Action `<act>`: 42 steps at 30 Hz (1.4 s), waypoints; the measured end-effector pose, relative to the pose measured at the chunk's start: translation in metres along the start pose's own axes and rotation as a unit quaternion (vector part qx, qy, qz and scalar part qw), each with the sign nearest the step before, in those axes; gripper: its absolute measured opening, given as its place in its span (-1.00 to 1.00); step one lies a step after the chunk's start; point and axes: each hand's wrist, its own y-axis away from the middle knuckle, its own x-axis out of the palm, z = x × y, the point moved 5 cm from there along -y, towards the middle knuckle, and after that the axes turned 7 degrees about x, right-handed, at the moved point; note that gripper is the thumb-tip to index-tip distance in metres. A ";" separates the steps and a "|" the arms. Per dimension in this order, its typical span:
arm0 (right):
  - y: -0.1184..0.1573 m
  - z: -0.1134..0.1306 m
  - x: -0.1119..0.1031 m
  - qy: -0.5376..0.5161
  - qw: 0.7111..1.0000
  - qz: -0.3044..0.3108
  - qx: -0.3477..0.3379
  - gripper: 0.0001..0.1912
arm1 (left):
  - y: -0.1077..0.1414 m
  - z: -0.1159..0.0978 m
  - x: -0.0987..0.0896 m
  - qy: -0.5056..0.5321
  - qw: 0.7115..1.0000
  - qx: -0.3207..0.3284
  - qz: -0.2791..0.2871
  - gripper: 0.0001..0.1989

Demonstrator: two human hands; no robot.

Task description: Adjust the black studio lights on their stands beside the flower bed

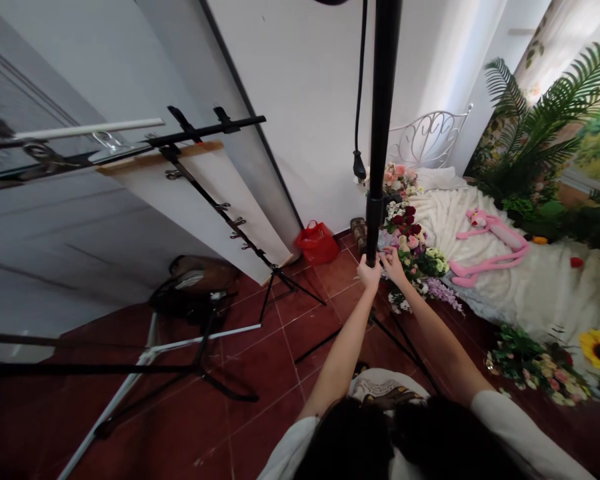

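Observation:
A black light stand rises upright in front of me, with a collar and small knob partway up its pole. My left hand is wrapped around the lower pole, below that collar. Just to the right, my right hand has its fingers curled in a pinch against the side of the pole. What lies between those fingertips is too small to make out. Beside the upper pole hangs a black cable with a plug. The stand's legs spread over the floor between my forearms.
At left are clamped backdrop bars, a white panel and a white stand leg. A red bag sits by the wall. To the right, artificial flowers border a white-draped bed with a pink plush toy.

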 end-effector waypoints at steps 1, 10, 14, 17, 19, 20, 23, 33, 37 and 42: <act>-0.005 -0.002 0.001 0.013 0.999 -0.013 0.029 -0.58 | 0.000 0.000 0.000 0.001 1.000 0.001 0.001 -0.67; -0.011 -0.012 0.002 -0.054 0.974 -0.055 0.212 -0.76 | 0.001 -0.005 -0.004 -0.002 1.000 0.014 0.019 -0.67; 0.040 -0.029 -0.005 -0.221 0.946 -0.024 0.235 -0.70 | 0.014 0.001 -0.012 -0.010 0.998 0.036 0.042 -0.63; 0.090 -0.051 -0.017 -0.282 0.916 -0.023 0.285 -0.68 | 0.037 0.020 -0.020 -0.022 0.997 0.053 0.045 -0.58; 0.123 -0.068 -0.029 -0.303 0.898 -0.049 0.316 -0.70 | 0.060 0.041 -0.023 -0.028 0.998 0.035 0.044 -0.58; 0.139 -0.075 -0.035 -0.313 0.889 -0.066 0.327 -0.72 | 0.072 0.054 -0.023 -0.033 0.998 0.007 0.050 -0.61; 0.182 -0.094 -0.054 -0.345 0.863 -0.121 0.349 -0.78 | 0.113 0.085 -0.007 -0.056 0.988 -0.050 0.133 -0.76; 0.333 -0.120 -0.123 -0.409 0.743 -0.376 0.374 -0.89 | 0.243 0.007 0.099 0.036 0.879 0.108 0.464 -0.84; 0.406 -0.120 -0.143 -0.432 0.676 -0.483 0.349 -0.89 | 0.312 -0.048 0.116 0.115 0.810 0.174 0.547 -0.83; 0.474 -0.114 -0.155 -0.524 0.571 -0.554 0.303 -0.79 | 0.397 -0.113 0.099 0.249 0.695 0.240 0.630 -0.77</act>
